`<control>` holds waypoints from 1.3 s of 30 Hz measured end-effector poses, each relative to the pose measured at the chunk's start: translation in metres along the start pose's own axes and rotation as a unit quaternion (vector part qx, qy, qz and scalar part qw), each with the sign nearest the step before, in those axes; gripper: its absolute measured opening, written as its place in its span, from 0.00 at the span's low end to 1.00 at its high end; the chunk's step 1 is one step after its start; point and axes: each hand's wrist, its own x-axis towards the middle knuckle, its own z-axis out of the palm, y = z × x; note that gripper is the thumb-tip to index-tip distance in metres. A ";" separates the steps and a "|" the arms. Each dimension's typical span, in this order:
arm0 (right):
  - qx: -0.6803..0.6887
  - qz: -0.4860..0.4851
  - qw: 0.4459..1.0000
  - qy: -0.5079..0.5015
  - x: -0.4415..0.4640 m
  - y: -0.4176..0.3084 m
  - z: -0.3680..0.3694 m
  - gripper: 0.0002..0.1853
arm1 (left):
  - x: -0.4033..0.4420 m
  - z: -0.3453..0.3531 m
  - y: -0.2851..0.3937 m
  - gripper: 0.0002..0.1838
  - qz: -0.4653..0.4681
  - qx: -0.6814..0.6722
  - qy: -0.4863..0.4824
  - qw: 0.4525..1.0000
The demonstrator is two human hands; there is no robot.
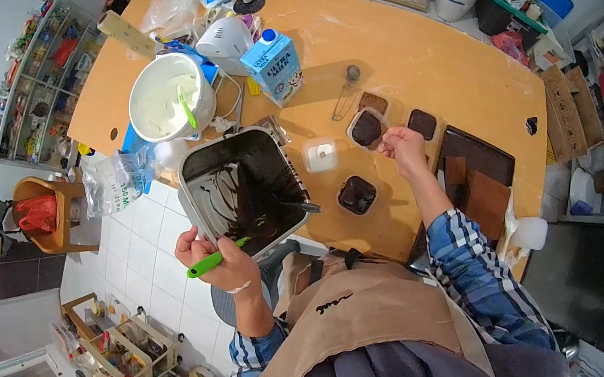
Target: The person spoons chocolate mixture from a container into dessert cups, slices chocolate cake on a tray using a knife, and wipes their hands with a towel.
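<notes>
My left hand (220, 263) is closed around a green-handled spatula (205, 265), at the near corner of a square basin (204, 157) smeared with dark chocolate. Whether it also grips the basin's rim, I cannot tell. A spoon handle (304, 207) leans out over the basin's right side. My right hand (404, 148) pinches the edge of a clear square cup (367, 128) with a dark chocolate layer. Another such cup (356, 195) stands nearer me, its chocolate surface glossy. Two brown cake squares, one dark (421, 124) and one lighter (372, 101), lie around the pinched cup.
A white bowl of cream (164, 92) with a green utensil stands back left, beside a milk carton (273, 68) and a white mixer (223, 39). A small strainer (346, 90) and a white-topped container (320, 155) lie mid-table. At right, a dark tray (502, 153) holds brown cake sheets.
</notes>
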 end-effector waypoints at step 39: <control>-0.166 0.061 0.984 0.011 0.008 0.028 0.014 0.05 | -0.003 0.002 0.006 0.10 -0.012 -0.019 -0.013 1.000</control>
